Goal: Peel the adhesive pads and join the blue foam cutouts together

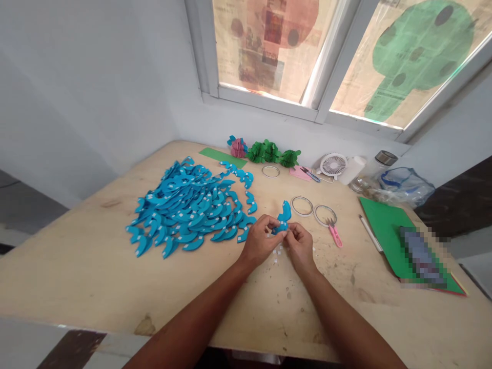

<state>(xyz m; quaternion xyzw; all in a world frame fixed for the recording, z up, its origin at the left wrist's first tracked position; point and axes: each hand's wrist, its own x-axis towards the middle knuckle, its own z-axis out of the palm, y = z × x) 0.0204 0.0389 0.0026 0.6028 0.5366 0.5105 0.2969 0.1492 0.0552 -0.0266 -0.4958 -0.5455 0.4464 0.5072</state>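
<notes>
Between the fingers of both hands is a blue paper cutout (pixel 285 211) with a curved, wavy shape and small white squares on it. My left hand (pixel 264 237) pinches its left side. At its lower right edge, the fingertips of my right hand (pixel 300 243) are closed; whether they grip the paper or a tiny white piece is too small to tell. Small white squares (pixel 277 252) lie on the table just below the hands. To the left spreads a big heap of similar blue cutouts (pixel 188 205), many with white squares on them.
Tape rings (pixel 302 206) and pink-handled snips (pixel 335 234) lie right of my hands. Green paper sheets (pixel 378 225) and a white pen (pixel 371 233) are farther right. Along the wall stand green paper shapes (pixel 270 151), a small fan (pixel 333 165) and a jar (pixel 380 163).
</notes>
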